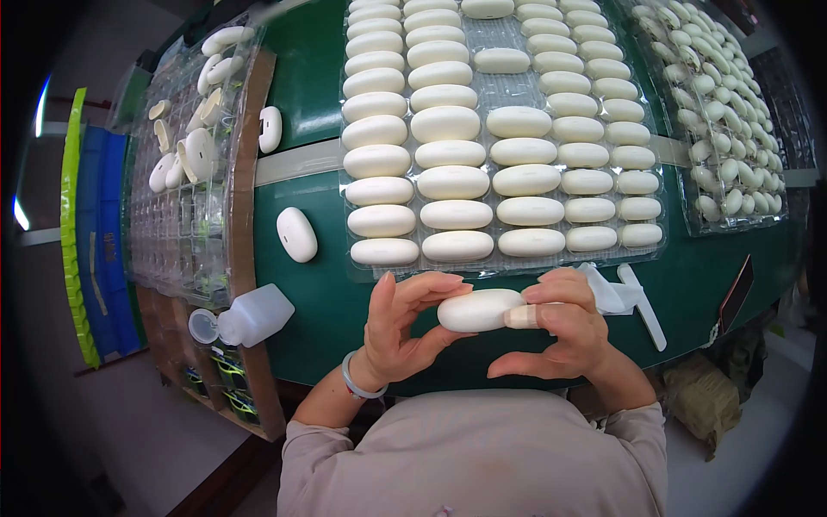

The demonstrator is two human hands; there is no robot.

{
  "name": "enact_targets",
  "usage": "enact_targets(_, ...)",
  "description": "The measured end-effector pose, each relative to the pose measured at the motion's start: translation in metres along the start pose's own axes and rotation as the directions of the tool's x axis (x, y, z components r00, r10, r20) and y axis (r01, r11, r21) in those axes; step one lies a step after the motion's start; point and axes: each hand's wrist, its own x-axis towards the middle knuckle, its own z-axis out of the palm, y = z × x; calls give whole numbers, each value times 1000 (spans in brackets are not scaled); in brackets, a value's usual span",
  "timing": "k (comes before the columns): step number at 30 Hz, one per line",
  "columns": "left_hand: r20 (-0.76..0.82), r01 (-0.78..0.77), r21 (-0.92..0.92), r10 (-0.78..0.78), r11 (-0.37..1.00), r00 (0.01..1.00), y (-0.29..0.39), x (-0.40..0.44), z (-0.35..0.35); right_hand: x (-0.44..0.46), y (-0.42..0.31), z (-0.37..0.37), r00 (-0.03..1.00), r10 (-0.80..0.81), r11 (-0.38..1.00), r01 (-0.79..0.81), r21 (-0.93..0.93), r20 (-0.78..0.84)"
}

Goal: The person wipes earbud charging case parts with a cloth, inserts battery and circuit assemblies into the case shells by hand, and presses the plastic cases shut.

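A smooth white oval plastic casing is held up in front of my body, above the near edge of the green table. My left hand grips its left end between thumb and fingers; a pale bangle circles that wrist. At the casing's right end, fingertips of my right hand touch it, one finger wrapped in a beige covering. The right thumb is stretched out below, apart from the casing. Just beyond my hands, a clear plastic tray carries rows of similar white casings.
A loose casing and a translucent bottle lie at left, near stacked clear trays with white parts. On the right are a white cloth, a white strip, a dark flat object and another filled tray.
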Motion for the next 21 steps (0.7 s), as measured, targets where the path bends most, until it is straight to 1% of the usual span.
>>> enact_targets(1,-24,-39,38,40,999,999,0,0,0,1,-2,0,998,-40,998,38,-49,-39)
enact_targets(2,52,-33,86,29,996,998,3,2,-4,4,-3,4,988,16,1000,-15,9,-155)
enact_targets(4,198,-30,174,-5,984,980,12,5,-16,2,4,6,999,-23,998,21,-58,-27)
enact_targets(5,200,-89,126,63,988,978,9,1,-16,-1,10,8,999,-37,995,40,-91,37)
enact_targets(6,199,-148,77,130,986,971,4,-6,-15,-4,17,8,989,-136,984,143,-106,63)
enact_targets(9,216,-137,-30,140,990,966,-1,-12,-14,1,13,6,962,-272,934,272,-230,36)
enact_targets(10,251,-27,-83,47,996,967,-2,-14,-15,3,6,7,966,-256,925,258,-278,44)
enact_targets(12,219,47,-67,-31,997,975,0,-13,-12,3,3,6,955,-287,894,293,-339,70)
enact_targets(14,81,-14,71,8,997,997,8,-1,-1,3,2,6,949,-304,867,312,-388,83)
enact_targets(16,36,-31,28,30,999,999,6,-1,2,0,2,7,947,-309,847,316,-427,87)
enact_targets(17,16,-46,2,46,999,999,4,-1,3,0,1,8,940,-319,823,338,-456,121)
enact_targets(19,-8,13,-75,-14,997,1000,1,-2,4,4,-4,9,923,-333,753,382,-536,191)
enact_targets(20,-13,36,-113,-38,993,999,0,-2,4,5,-2,13,941,-281,775,338,-534,188)
enact_targets(21,-30,100,-157,-106,982,994,-1,-3,5,10,-1,8,964,-214,806,265,-529,157)
